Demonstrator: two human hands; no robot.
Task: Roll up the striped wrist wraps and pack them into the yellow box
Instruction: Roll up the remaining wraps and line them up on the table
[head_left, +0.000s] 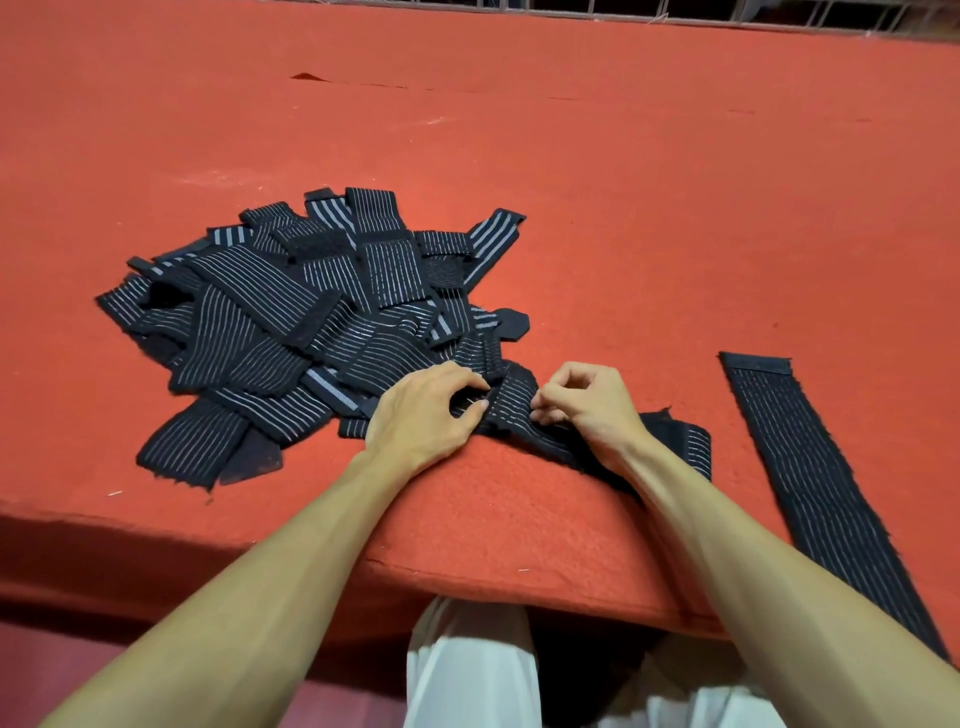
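A loose pile of black wrist wraps with white stripes (311, 312) lies on the red felt table, left of centre. At the pile's near right edge one wrap (511, 405) is bunched between my hands, and its tail runs right under my right wrist. My left hand (423, 410) pinches its left side with curled fingers. My right hand (587, 402) pinches its right side between thumb and fingertips. Another wrap (810, 478) lies flat and stretched out at the right, running toward the table's front edge. No yellow box is in view.
The red felt table (623, 182) stretches far back to a metal railing (727, 10) at the top. Its front edge (493, 577) is close to my body, with my white trousers (467, 675) below it.
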